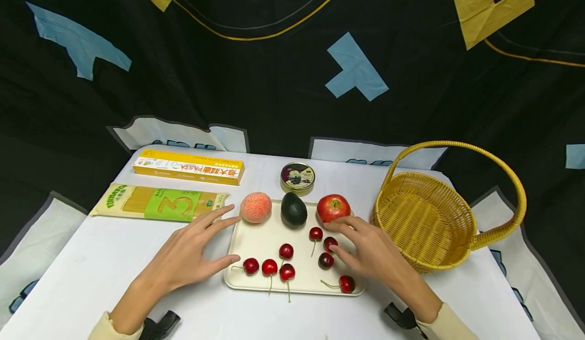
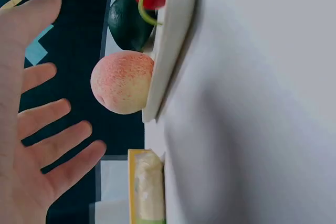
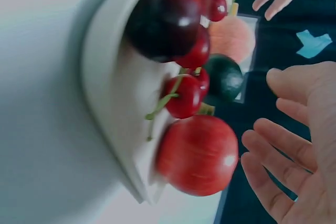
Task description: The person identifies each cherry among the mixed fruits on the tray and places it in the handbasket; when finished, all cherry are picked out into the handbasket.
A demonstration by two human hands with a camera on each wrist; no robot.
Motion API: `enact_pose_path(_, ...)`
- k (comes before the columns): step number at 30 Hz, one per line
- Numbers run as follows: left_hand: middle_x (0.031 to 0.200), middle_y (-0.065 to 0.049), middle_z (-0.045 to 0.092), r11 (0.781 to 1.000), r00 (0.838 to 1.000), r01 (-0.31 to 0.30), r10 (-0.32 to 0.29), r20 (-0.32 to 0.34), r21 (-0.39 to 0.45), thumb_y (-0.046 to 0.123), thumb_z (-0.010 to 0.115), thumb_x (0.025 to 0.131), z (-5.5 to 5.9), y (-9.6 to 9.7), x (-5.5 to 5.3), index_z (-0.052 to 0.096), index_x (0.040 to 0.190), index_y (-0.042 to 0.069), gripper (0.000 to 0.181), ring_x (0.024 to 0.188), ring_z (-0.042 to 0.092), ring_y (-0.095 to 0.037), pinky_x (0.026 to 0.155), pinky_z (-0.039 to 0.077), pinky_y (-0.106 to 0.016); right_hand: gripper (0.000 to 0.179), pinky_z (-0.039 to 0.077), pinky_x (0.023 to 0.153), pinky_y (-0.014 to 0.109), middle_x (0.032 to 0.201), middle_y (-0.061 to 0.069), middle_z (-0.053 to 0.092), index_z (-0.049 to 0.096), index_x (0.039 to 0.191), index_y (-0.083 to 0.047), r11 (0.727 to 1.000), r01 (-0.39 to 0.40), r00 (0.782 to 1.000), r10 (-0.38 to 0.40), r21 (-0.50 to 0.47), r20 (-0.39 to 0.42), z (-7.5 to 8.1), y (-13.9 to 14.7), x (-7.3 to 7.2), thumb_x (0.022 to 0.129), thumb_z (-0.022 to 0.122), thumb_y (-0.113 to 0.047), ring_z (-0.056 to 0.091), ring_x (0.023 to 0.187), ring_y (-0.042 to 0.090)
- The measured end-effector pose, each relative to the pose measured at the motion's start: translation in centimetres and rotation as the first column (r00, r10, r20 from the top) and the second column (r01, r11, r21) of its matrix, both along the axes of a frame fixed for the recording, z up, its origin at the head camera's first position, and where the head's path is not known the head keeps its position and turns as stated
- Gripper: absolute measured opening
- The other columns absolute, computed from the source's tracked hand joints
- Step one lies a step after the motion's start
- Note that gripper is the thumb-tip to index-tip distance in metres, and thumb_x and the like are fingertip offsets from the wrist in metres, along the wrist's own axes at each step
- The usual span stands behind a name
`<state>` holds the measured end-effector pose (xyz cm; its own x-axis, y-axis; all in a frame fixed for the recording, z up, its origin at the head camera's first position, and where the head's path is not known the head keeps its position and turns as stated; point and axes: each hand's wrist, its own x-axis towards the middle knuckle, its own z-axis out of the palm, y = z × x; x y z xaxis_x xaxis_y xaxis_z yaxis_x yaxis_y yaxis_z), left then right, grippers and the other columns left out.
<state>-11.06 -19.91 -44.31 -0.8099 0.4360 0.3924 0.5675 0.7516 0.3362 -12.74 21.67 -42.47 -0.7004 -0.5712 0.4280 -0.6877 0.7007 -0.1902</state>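
Note:
A cream tray [image 1: 256, 233] holds a peach [image 1: 256, 207], a dark green avocado [image 1: 293, 210], a red apple [image 1: 333, 208] and several cherries [image 1: 286, 272] with stems. Over the tray's left edge hovers my left hand [image 1: 189, 253], its fingers spread and nothing in them; in the left wrist view it stands apart from the peach [image 2: 123, 82]. On the other side, my right hand [image 1: 372, 248] hangs above the right edge, near the apple and some dark cherries. Loosely bent and holding nothing, its fingers come close to the apple [image 3: 199, 156] in the right wrist view.
Behind the tray stands a round tin [image 1: 297, 177]. A yellow pasta box [image 1: 189, 167] and a spaghetti packet [image 1: 160, 203] lie at the left. At the right is a wicker basket [image 1: 425, 218] with a tall handle. A black cloth [image 1: 256, 86] hangs behind the white table.

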Motion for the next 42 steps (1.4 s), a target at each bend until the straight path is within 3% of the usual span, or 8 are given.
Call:
enact_pose_path(4,0.158,-0.003,0.057,1.000,0.998,0.024,-0.024,0.061,-0.005,0.052,0.092,0.081,-0.8,-0.4,0.6,0.068,0.144,0.027,0.071,0.136,0.063,-0.030,0.099,0.062,-0.053,0.040,0.061,0.070,0.026,0.125,-0.002,0.073,0.078,0.125,-0.021,0.999,0.019,0.998,-0.021,0.026,0.060,-0.8,0.3,0.2,0.088,0.090,-0.024,0.071,0.091,0.012)
enact_pose_path(7,0.155,-0.002,0.059,0.999,0.994,0.039,-0.037,0.105,-0.013,0.052,0.092,0.081,-1.3,-0.7,0.9,0.069,0.142,0.028,0.069,0.135,0.063,-0.030,0.100,0.061,-0.054,0.037,0.055,0.064,0.022,0.122,-0.003,0.073,0.078,0.123,-0.021,0.999,0.016,0.997,-0.020,0.051,0.078,-1.4,0.4,0.0,0.088,0.091,-0.025,0.066,0.085,0.008)
enact_pose_path(12,0.155,-0.001,0.059,0.998,0.988,0.063,-0.058,0.144,-0.031,0.054,0.092,0.081,-1.9,-1.1,1.1,0.070,0.139,0.027,0.068,0.138,0.061,-0.030,0.105,0.058,-0.057,0.032,0.053,0.061,0.020,0.118,-0.004,0.073,0.080,0.120,-0.021,0.996,0.006,0.997,-0.013,0.094,0.073,-2.2,0.3,-0.4,0.090,0.088,-0.028,0.065,0.084,0.005)
enact_pose_path(18,0.155,0.003,0.059,0.994,0.983,0.091,-0.080,0.166,-0.058,0.054,0.093,0.079,-2.1,-1.4,1.0,0.071,0.137,0.028,0.068,0.139,0.060,-0.025,0.108,0.057,-0.052,0.032,0.050,0.059,0.020,0.119,-0.001,0.074,0.080,0.121,-0.021,0.992,0.012,0.995,-0.025,0.125,0.101,-2.4,0.3,-0.6,0.090,0.086,-0.021,0.064,0.081,0.007)
enact_pose_path(28,0.158,0.002,0.057,0.992,0.973,0.096,-0.076,0.219,-0.085,0.056,0.095,0.076,-2.3,-1.7,1.2,0.072,0.135,0.030,0.068,0.141,0.059,-0.026,0.111,0.055,-0.052,0.027,0.056,0.064,0.023,0.112,-0.003,0.075,0.078,0.113,-0.021,0.990,0.004,0.989,-0.024,0.139,0.148,-2.7,0.1,-0.7,0.089,0.088,-0.017,0.067,0.085,0.007)
enact_pose_path(34,0.159,0.004,0.056,0.989,0.970,0.104,-0.078,0.229,-0.103,0.059,0.092,0.078,-2.5,-1.7,1.1,0.072,0.131,0.032,0.063,0.142,0.058,-0.025,0.112,0.054,-0.053,0.029,0.051,0.063,0.022,0.108,-0.004,0.072,0.075,0.116,-0.021,0.994,0.023,0.977,-0.044,0.102,0.208,-2.7,0.2,-0.7,0.090,0.088,-0.021,0.058,0.079,0.007)
enact_pose_path(42,0.160,0.003,0.055,0.989,0.964,0.103,-0.073,0.257,-0.104,0.060,0.090,0.080,-2.8,-1.7,1.1,0.074,0.124,0.033,0.054,0.143,0.057,-0.028,0.112,0.052,-0.056,0.038,0.053,0.062,0.019,0.121,0.001,0.069,0.077,0.127,-0.014,1.000,0.027,0.938,-0.022,-0.009,0.346,-2.0,1.1,-0.7,0.090,0.084,-0.007,0.061,0.077,0.013)
